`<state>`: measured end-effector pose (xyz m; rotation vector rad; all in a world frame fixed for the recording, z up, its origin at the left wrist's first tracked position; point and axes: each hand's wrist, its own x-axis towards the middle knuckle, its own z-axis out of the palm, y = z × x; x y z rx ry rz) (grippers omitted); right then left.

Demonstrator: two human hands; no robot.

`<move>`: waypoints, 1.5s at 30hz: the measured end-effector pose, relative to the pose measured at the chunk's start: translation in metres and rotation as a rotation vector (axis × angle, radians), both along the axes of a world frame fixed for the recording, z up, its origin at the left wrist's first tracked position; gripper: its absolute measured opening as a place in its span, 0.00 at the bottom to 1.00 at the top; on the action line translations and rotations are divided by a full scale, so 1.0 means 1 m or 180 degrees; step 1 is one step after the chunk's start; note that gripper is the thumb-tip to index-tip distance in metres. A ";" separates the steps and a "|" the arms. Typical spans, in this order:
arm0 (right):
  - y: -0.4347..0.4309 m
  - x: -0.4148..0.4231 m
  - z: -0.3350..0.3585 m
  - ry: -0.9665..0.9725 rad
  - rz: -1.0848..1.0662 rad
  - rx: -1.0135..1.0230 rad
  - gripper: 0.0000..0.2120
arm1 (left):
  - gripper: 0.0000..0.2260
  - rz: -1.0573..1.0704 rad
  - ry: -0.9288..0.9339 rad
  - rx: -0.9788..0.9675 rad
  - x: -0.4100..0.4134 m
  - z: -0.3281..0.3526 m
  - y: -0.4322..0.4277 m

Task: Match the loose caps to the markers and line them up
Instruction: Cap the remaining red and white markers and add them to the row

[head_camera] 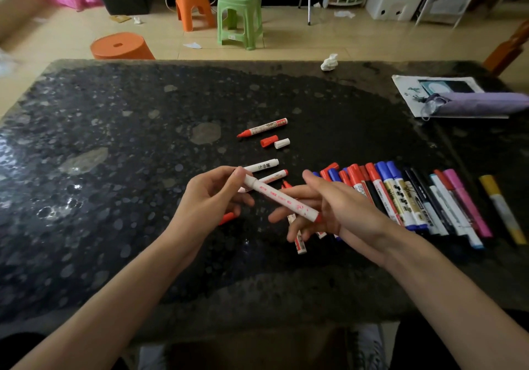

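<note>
Left hand [211, 195]: pinches the white end of the white marker [282, 199], held above the table [114, 140].
Marker: light, stiff, smooth plastic, probably slippery; best gripped mid-barrel.
Right hand [340, 209]: fingers spread loosely, the marker's red end resting against them.
Beyond: red cap [269, 141] and white cap [282, 143] lie side by side.
Right: row of capped markers [415, 198]; loose pens under the hands crowd the space.
</note>
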<state>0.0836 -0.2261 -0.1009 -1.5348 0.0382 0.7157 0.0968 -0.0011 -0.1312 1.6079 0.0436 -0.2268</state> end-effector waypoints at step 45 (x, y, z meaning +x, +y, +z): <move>-0.048 0.053 -0.028 -0.2447 -0.0530 -0.4287 0.14 | 0.11 0.0530 -0.0191 0.0515 0.017 -0.006 0.015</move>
